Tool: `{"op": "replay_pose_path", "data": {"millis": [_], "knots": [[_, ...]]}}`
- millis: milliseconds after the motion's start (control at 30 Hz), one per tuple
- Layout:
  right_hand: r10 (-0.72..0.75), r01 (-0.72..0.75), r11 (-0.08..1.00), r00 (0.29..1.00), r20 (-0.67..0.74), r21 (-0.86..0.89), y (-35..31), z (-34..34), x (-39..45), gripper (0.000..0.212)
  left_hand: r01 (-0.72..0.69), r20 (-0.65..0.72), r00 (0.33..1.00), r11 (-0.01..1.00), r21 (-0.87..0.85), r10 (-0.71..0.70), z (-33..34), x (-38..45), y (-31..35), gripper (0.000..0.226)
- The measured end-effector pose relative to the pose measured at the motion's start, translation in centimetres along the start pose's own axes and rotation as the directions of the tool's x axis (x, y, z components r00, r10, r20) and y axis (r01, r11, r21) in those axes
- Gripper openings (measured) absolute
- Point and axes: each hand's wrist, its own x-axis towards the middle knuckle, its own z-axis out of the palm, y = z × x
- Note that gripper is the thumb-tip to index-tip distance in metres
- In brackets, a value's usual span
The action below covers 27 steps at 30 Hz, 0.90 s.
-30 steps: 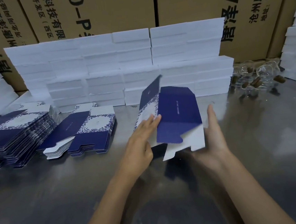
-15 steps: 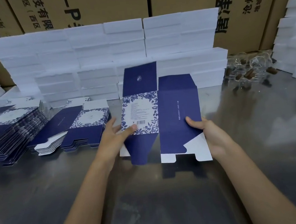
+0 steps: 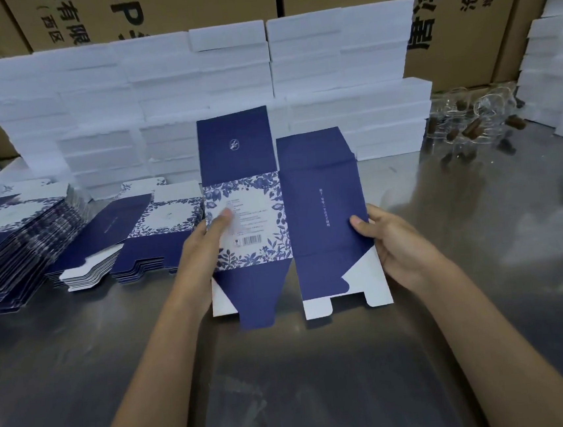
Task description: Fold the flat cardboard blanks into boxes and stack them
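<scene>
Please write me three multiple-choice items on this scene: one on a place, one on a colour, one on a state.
1. Where do the stacks of flat blanks lie?
A. to the person's left on the table
B. to the right by the glass jars
C. on the foam blocks

2. What colour is the held blank's right panel?
A. red
B. dark blue
C. green

3. How is the held blank gripped?
A. by the left hand alone
B. by the right hand alone
C. by both hands, one at each side edge

Answers:
1 A, the stacks sit left of the left hand.
2 B, the panel under the right thumb is dark blue.
3 C, a thumb lies on each side of the blank's front.
</scene>
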Motion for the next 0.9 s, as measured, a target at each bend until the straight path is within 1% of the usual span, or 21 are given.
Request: {"op": "replay_pose_path", "data": {"millis": [33,67,100,133,167,200,233,300,367,433,467,533,600,633,700,767,833,900], "knots": [[0.018,-0.018,1.0,0.999,0.036,-0.012,0.0,0.0,-0.1,0.031,-0.022,0.003,1.0,0.999,0.031,0.022,-0.1,-0.1,-0.1,0.008],[0.038,-0.037,0.999,0.998,0.054,-0.019,0.0,0.0,-0.1,0.032,-0.059,0.012,0.998,0.997,0.057,0.058,0.0,-0.5,0.1,0.009],[0.056,-0.055,0.998,0.997,0.044,-0.015,-0.1,0.0,-0.2,0.032,-0.095,0.038,0.995,0.992,0.077,0.092,-0.1,-0.6,0.0,0.022],[0.068,-0.068,0.998,0.998,0.019,0.003,-0.1,0.1,-0.2,0.031,-0.105,0.058,0.993,0.991,0.079,0.101,0.0,-0.7,0.0,0.026],[0.068,-0.068,0.997,0.998,-0.003,0.024,-0.2,0.2,-0.2,0.032,-0.116,0.077,0.991,0.989,0.09,0.11,0.1,-0.6,-0.2,0.023],[0.055,-0.054,0.998,0.998,-0.019,0.039,-0.2,0.4,-0.3,0.032,-0.122,0.091,0.989,0.988,0.095,0.114,0.3,-0.8,-0.2,0.015],[0.033,-0.032,0.999,0.999,-0.034,0.042,-0.2,0.6,-0.3,0.032,-0.134,0.108,0.987,0.986,0.098,0.123,0.4,-0.8,-0.4,0.013],[-0.007,0.01,0.999,0.998,-0.069,0.034,-0.1,0.8,-0.3,0.028,-0.129,0.105,0.988,0.985,0.118,0.117,0.7,-0.9,-0.3,0.024],[-0.017,0.019,1.0,0.997,-0.073,0.018,-0.3,0.6,-0.4,0.027,-0.095,0.063,0.994,0.984,0.153,0.086,0.9,-0.9,-0.2,0.028],[0.013,-0.013,1.0,1.0,-0.023,-0.014,-0.6,0.5,-0.8,0.029,-0.068,-0.042,0.996,0.971,0.228,0.079,1.0,-1.0,0.1,0.028],[0.041,-0.041,0.999,0.999,0.0,-0.031,-0.8,0.5,-1.0,0.03,-0.068,-0.109,0.989,0.96,0.271,0.101,1.1,-0.9,0.2,0.031],[0.102,-0.1,0.994,0.995,0.017,-0.052,-1.0,0.4,-1.3,0.034,-0.088,-0.197,0.967,0.94,0.329,0.159,1.0,-0.6,0.2,0.036],[0.148,-0.144,0.983,0.989,0.028,-0.118,-1.2,0.6,-1.5,0.039,-0.108,-0.259,0.946,0.942,0.317,0.195,0.9,-0.6,0.2,0.044],[0.148,-0.141,0.975,0.989,0.029,-0.173,-1.2,0.6,-1.6,0.037,-0.113,-0.282,0.938,0.945,0.306,0.203,0.8,-0.5,0.1,0.045],[0.094,-0.087,0.959,0.995,0.014,-0.27,-1.3,0.7,-1.6,0.028,-0.107,-0.294,0.934,0.944,0.312,0.203,0.7,-0.3,0.0,0.042],[0.049,-0.047,0.95,0.999,-0.002,-0.31,-1.4,0.8,-1.6,0.023,-0.097,-0.274,0.942,0.937,0.334,0.195,0.8,-0.3,-0.2,0.044],[0.041,-0.042,0.952,0.999,-0.01,-0.302,-1.4,0.8,-1.5,0.024,-0.106,-0.254,0.945,0.928,0.357,0.205,1.0,-0.2,-0.5,0.037],[0.068,-0.068,0.966,0.998,-0.007,-0.251,-1.3,0.6,-1.4,0.028,-0.123,-0.249,0.944,0.93,0.348,0.218,1.1,-0.2,-0.7,0.033]]}}
